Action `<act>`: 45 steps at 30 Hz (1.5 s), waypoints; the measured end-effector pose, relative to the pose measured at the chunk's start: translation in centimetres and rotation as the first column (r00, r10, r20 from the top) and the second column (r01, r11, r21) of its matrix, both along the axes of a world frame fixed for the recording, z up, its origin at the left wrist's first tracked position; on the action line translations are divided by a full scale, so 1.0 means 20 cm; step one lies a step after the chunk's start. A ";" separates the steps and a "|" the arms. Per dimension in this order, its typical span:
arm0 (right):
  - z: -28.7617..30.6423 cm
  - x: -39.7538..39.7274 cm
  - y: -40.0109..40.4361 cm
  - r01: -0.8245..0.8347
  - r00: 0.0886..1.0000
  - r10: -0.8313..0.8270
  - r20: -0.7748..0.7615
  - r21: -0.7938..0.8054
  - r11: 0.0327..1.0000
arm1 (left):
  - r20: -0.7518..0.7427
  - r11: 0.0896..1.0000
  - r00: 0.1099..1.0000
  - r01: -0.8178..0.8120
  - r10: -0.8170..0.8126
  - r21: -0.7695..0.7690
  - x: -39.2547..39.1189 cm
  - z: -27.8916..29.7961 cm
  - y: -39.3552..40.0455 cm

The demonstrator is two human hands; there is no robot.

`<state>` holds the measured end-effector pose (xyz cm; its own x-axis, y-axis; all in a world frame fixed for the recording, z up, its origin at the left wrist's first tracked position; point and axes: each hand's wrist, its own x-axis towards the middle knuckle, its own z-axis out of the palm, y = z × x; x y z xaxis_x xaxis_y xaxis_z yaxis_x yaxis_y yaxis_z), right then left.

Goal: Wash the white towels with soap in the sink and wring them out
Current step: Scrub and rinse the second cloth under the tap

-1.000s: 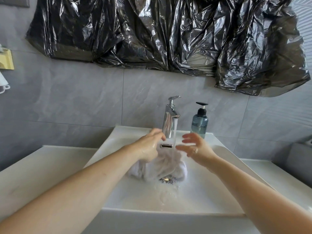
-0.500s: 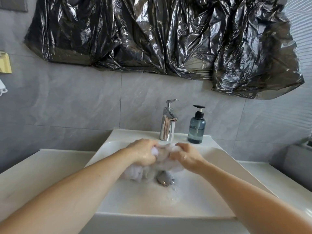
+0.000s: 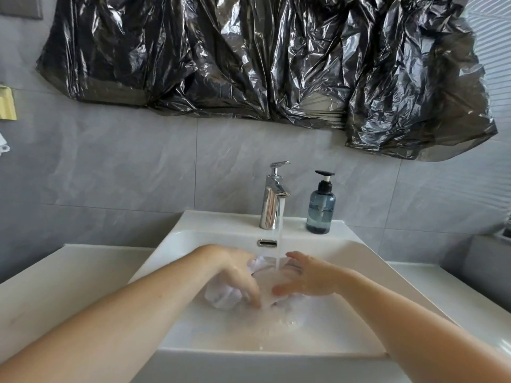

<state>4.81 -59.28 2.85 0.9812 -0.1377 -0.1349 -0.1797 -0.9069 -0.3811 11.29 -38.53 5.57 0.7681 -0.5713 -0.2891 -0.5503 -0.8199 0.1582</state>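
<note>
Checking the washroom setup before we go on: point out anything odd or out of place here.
The one odd thing is the crumpled black plastic sheeting covering the wall above the faucet. Otherwise normal: soap bottle upright, water running onto the white towel in the sink, nothing spilled outside.

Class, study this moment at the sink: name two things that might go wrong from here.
1. Water from the faucet runs onto the white towel bunched over the basin floor; if it covers the drain, the sink may fill.
2. Both the left hand and right hand look wet, so the soap bottle might slip when pumped.
</note>
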 end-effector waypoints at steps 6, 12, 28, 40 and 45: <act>-0.01 0.01 0.03 0.000 0.996 0.009 0.088 -0.106 0.994 | 0.148 0.985 0.989 0.001 0.025 -0.173 0.04 -0.10 -0.02; 0.09 0.02 0.02 0.156 0.806 -0.337 0.487 0.375 0.914 | -0.137 0.613 0.984 -0.176 0.111 -0.770 0.06 0.01 -0.03; 0.10 0.01 0.10 -0.059 0.624 -0.380 0.683 0.526 0.848 | -0.184 0.378 0.966 -0.241 0.182 -0.894 0.00 -0.03 -0.20; 0.05 0.06 0.06 0.210 0.843 -0.275 0.462 0.188 0.960 | -0.090 0.629 0.995 -0.100 0.049 -0.771 -0.03 0.03 -0.14; 0.12 0.05 -0.01 0.255 0.765 -0.440 0.471 0.405 0.878 | -0.011 0.776 0.984 -0.149 0.180 -0.613 0.06 0.08 -0.07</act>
